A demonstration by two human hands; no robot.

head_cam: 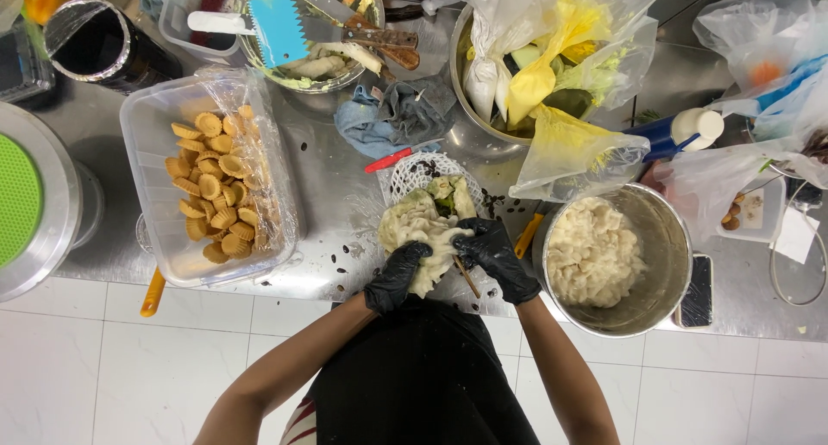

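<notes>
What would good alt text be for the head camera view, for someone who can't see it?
Seen from above, a left hand and right hand in black gloves hold a pale cauliflower over a steel counter, beside a metal pot of cut florets and a clear tub of small ridged pastry cups.

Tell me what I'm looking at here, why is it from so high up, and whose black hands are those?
The picture comes from a camera worn on a person's head, so you look straight down at their arms and a steel counter. The black hands are the person's own, in gloves. The left hand and the right hand both hold a pale cauliflower over the counter. A thin wooden handle pokes out under the right hand; what tool it belongs to is hidden. To the right stands a metal pot filled with pale pieces. To the left is a clear plastic tub holding small ridged golden cups. Farther back are a bowl with plastic bags and a grey cloth.
</notes>
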